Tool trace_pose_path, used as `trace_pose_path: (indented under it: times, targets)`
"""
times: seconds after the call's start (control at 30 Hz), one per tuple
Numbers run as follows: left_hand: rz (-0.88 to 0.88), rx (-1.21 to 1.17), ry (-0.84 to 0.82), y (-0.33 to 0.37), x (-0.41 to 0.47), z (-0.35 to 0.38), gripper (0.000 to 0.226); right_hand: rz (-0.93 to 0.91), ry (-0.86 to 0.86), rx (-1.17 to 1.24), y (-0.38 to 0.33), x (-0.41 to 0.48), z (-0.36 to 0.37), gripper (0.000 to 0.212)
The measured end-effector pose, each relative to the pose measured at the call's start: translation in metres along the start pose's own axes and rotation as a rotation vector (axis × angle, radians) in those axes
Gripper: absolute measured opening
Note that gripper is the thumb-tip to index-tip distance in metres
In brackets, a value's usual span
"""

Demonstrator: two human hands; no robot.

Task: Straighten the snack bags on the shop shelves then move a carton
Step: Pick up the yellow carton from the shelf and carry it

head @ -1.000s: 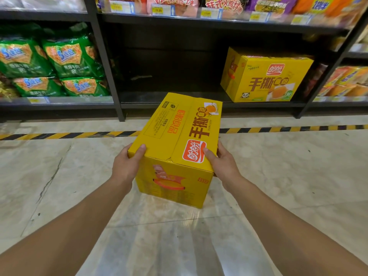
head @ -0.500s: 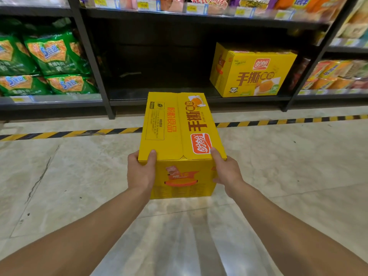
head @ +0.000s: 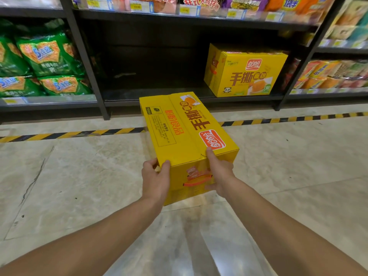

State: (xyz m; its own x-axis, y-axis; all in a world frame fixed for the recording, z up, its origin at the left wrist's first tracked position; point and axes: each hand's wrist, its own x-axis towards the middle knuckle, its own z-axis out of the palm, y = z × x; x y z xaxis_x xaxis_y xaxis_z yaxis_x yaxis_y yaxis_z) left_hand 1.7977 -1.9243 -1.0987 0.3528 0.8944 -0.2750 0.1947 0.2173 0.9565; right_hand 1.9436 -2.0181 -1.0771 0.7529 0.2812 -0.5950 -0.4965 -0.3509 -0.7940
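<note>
I hold a yellow carton (head: 179,132) above the marble floor, its long side pointing toward the shelves. My left hand (head: 156,180) grips its near left corner, thumb on the top edge. My right hand (head: 220,174) holds the near end face by the orange handle, thumb reaching up to the top edge. A second, matching yellow carton (head: 245,74) stands on the right of the low black shelf (head: 159,96). Green snack bags (head: 49,56) fill the shelf bay on the left.
A yellow-and-black striped tape line (head: 69,134) runs across the floor before the shelving. A black upright post (head: 87,62) divides the bays. Orange packets (head: 328,74) sit in the right bay, and mixed bags (head: 239,3) line the shelf above. The left part of the middle bay holds nothing.
The carton has swung from pointing right to pointing slightly left and moved nearer the shelf. My right hand slid from the carton's side onto its near end face.
</note>
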Motion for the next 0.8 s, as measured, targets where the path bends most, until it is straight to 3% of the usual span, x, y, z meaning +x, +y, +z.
trace_pose_path:
  times: [0.07,0.2,0.33,0.5,0.6,0.73,0.8]
  targets:
    - [0.019,0.016,-0.023,0.000,-0.006,0.008,0.044,0.005,-0.039,0.002,0.006,-0.006,0.013,0.096]
    - [0.016,0.018,-0.101,-0.002,-0.015,0.022,0.041,0.002,-0.091,0.013,0.017,-0.023,0.039,0.127]
    - [0.005,0.031,-0.207,-0.006,-0.017,0.026,0.018,-0.045,-0.023,0.037,0.021,-0.024,0.040,0.101]
    - [0.011,0.123,-0.233,0.002,0.003,0.010,0.014,-0.053,-0.051,0.033,0.020,-0.015,0.030,0.101]
    - [0.020,0.169,-0.148,0.010,0.022,-0.003,0.035,-0.061,-0.081,0.014,0.017,-0.008,0.016,0.096]
    - [0.005,0.154,-0.025,0.021,0.051,-0.026,0.071,-0.114,-0.209,0.001,0.012,0.015,-0.014,0.065]
    - [0.004,0.139,0.025,0.025,0.065,-0.036,0.086,-0.124,-0.274,-0.011,0.006,0.021,-0.028,0.065]
